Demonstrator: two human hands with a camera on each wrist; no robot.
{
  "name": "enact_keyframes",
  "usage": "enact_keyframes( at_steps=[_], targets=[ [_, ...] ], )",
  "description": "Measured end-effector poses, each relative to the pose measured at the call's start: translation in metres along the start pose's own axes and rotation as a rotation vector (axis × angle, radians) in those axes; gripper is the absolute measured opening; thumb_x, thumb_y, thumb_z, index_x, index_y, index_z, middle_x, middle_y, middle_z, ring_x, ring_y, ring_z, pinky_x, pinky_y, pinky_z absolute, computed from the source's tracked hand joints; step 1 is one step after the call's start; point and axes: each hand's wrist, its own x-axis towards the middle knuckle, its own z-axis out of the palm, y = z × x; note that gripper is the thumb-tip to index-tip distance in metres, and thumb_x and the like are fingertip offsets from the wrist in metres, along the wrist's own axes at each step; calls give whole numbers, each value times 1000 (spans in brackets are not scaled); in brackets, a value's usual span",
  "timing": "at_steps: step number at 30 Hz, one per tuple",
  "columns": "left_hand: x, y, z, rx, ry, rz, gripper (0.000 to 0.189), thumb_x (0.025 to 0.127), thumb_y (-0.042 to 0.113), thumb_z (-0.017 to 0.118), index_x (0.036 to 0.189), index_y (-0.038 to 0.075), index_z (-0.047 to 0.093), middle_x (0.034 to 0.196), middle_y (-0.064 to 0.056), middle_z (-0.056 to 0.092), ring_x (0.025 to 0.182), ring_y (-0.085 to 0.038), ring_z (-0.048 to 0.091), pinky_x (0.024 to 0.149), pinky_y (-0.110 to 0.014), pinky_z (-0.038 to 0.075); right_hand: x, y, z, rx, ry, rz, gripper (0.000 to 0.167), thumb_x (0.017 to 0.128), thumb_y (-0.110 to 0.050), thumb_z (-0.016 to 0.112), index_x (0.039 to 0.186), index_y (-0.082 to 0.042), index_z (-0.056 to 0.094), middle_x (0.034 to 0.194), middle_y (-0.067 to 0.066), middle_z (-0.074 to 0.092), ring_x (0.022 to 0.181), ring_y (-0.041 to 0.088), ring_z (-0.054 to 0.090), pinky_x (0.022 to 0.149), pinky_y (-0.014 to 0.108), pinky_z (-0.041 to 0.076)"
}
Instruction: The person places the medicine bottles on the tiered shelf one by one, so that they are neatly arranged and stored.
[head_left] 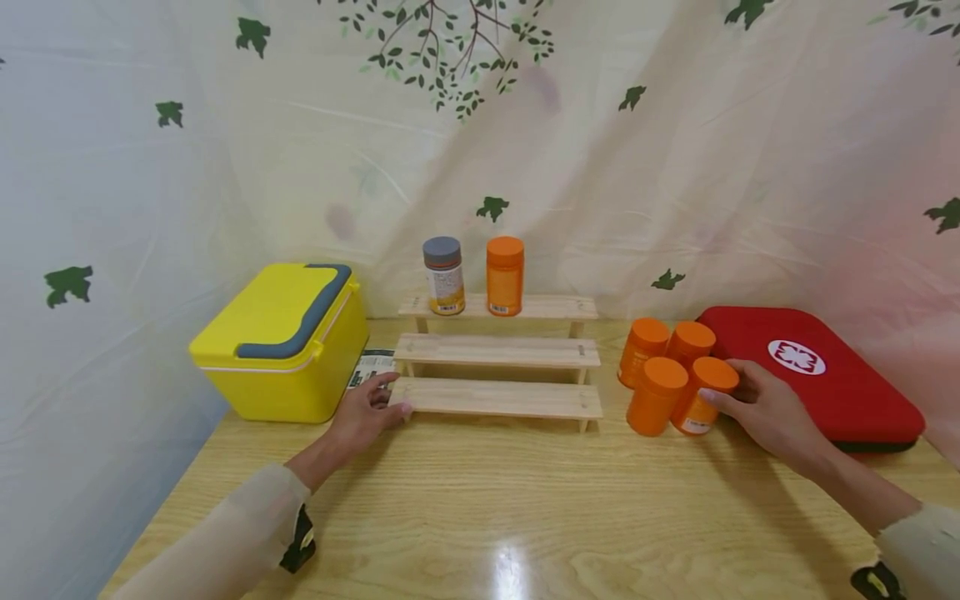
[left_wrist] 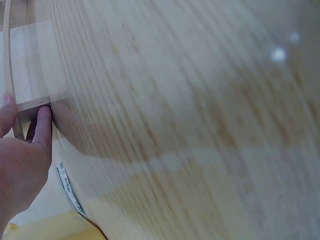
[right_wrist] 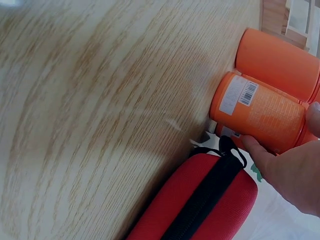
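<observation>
At the left end of a three-step wooden rack (head_left: 498,398), my left hand (head_left: 365,414) grips the lowest step between thumb and fingers. In the left wrist view, its fingers (left_wrist: 44,125) reach in by the rack's leg. My right hand (head_left: 772,412) holds an orange bottle (head_left: 693,414) with an orange lid, thumb in front and fingers on the far side. This bottle stands upright on the table in a tight cluster with several like it, such as the orange bottle (head_left: 654,404) to its left. On the top step stand a grey-lidded bottle (head_left: 446,283) and another orange bottle (head_left: 505,279).
A yellow box (head_left: 277,392) with a grey-blue handle stands left of the rack, a printed paper (head_left: 372,363) beside it. Behind my right hand lies a red case (head_left: 840,387) with a white emblem. A patterned curtain (head_left: 420,167) hangs behind the table (head_left: 487,492).
</observation>
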Motion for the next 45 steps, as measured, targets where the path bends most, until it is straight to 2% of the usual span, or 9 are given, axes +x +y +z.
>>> enact_keyframes(
  at_steps=[12, 15, 20, 24, 28, 33, 37, 40, 45],
  targets=[
    [-2, 2, -1, 12, -8, -14, 60, 90, 16, 68, 143, 5, 42, 113, -17, 66, 94, -21, 63, 87, -33, 52, -2, 1, 1, -20, 57, -38, 71, 91, -41, 64, 138, 5, 39, 133, 32, 47, 113, 48, 51, 86, 49, 49],
    [-2, 3, -1, 17, -8, -24, 60, 90, 15, 68, 143, 6, 42, 113, -17, 66, 94, -21, 62, 87, -32, 52, -3, 2, 1, -18, 69, -41, 70, 91, -41, 65, 138, 5, 40, 132, 32, 49, 112, 48, 52, 79, 29, 54],
    [-1, 4, -1, 19, -14, -33, 61, 90, 17, 68, 144, 6, 41, 115, -17, 65, 96, -22, 62, 89, -35, 51, -7, -1, -3, 3, 95, -60, 69, 91, -38, 65, 139, 6, 41, 131, 32, 50, 111, 47, 54, 69, 4, 43],
    [-1, 4, -1, 11, -18, -33, 62, 90, 18, 68, 144, 6, 41, 117, -18, 64, 97, -23, 62, 90, -36, 51, -13, -5, -12, 24, 148, -92, 64, 90, -32, 68, 138, 5, 45, 127, 32, 55, 96, 6, 64, 68, 2, 41],
    [-1, 3, -2, 16, -19, -31, 62, 90, 18, 68, 144, 5, 40, 117, -19, 64, 97, -23, 62, 89, -36, 51, -18, -10, -29, 40, 190, -78, 63, 89, -31, 70, 137, 3, 47, 120, 22, 62, 83, -25, 46, 67, 2, 42],
    [0, 2, -1, 25, -14, -49, 62, 90, 17, 68, 144, 8, 41, 115, -16, 65, 96, -23, 61, 89, -35, 50, -18, -24, -54, 90, 158, -19, 67, 91, -38, 65, 144, -6, 41, 117, -17, 55, 89, -20, 47, 71, 2, 40],
    [0, 1, -1, 32, -10, -45, 62, 90, 18, 69, 144, 8, 41, 114, -16, 66, 95, -23, 61, 88, -35, 51, -10, -42, -72, 139, 128, -13, 67, 93, -39, 61, 148, -11, 37, 113, -30, 52, 93, -17, 48, 73, 3, 39],
    [1, 0, -1, 30, -10, -37, 61, 90, 17, 69, 144, 7, 41, 113, -16, 66, 93, -22, 61, 87, -34, 51, -1, -57, -81, 148, 167, -53, 64, 92, -35, 65, 146, -11, 41, 106, -34, 55, 89, -14, 53, 71, 4, 43],
    [2, -1, -2, 21, -13, -23, 61, 89, 17, 69, 143, 6, 42, 111, -16, 66, 91, -21, 61, 83, -30, 52, 14, -81, -86, 77, 153, -44, 66, 90, -46, 63, 148, -23, 40, 121, -14, 58, 95, -6, 52, 70, 5, 42]
  ],
)
